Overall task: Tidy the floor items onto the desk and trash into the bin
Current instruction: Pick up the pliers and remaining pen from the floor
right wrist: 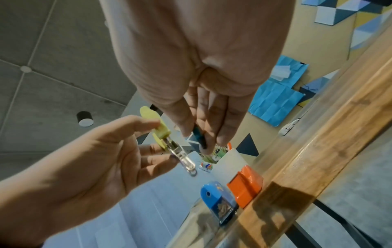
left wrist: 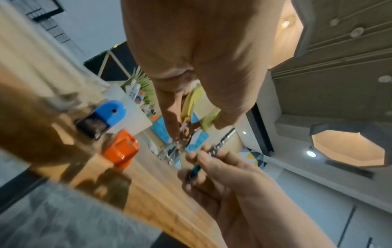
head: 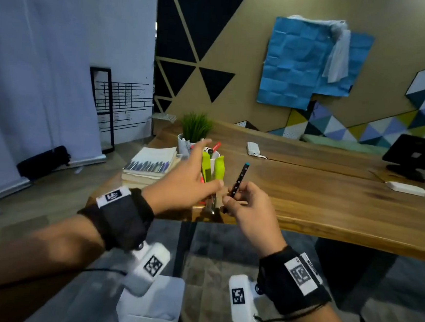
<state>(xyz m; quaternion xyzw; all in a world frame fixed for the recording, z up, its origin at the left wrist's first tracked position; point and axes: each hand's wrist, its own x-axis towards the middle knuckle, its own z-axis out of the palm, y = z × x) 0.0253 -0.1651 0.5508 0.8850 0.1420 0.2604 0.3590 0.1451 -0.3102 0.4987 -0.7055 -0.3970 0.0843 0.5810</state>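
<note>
A pair of scissors (head: 218,167) with lime-green handles points blade-down over the near left corner of the wooden desk (head: 330,200). My left hand (head: 200,170) pinches it between thumb and fingers. In the right wrist view the scissors (right wrist: 163,132) show a clear sheath over the blades, held by the left hand (right wrist: 152,142). Just to the right, my right hand (head: 234,194) pinches a black pencil (head: 240,175) with a teal tip, tilted upward. The pencil (right wrist: 199,135) lies between thumb and fingers. The two hands nearly touch.
A white cup (head: 214,156) of pens, a potted plant (head: 196,126) and a stack of books (head: 150,166) stand behind the hands. A blue sharpener (right wrist: 218,201) and an orange box (right wrist: 246,186) sit at the desk corner. A white bin (head: 151,308) stands on the floor below.
</note>
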